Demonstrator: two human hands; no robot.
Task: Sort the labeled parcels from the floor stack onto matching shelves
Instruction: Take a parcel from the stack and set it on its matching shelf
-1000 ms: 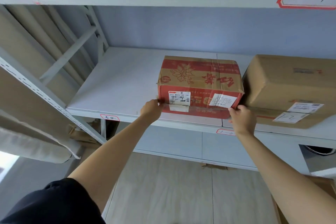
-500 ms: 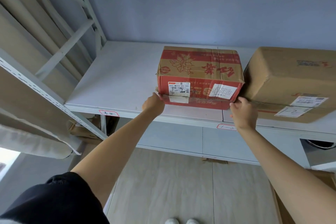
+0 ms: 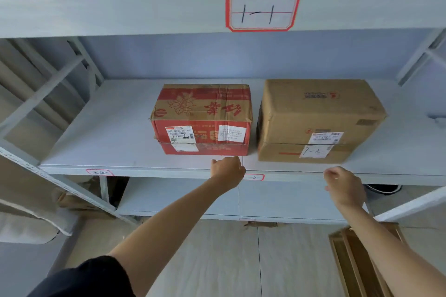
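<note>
- Grey shelf [image 3: 101,142] carries a red box [image 3: 202,118] and plain brown box [image 3: 318,118] near its front edge.
- Left hand [image 3: 228,171] and right hand [image 3: 344,185], both loosely curled, holding nothing, off the boxes.

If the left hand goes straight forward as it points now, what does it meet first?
Most likely the red box: the left hand is just before its lower right front corner, though depth is unclear.
</note>
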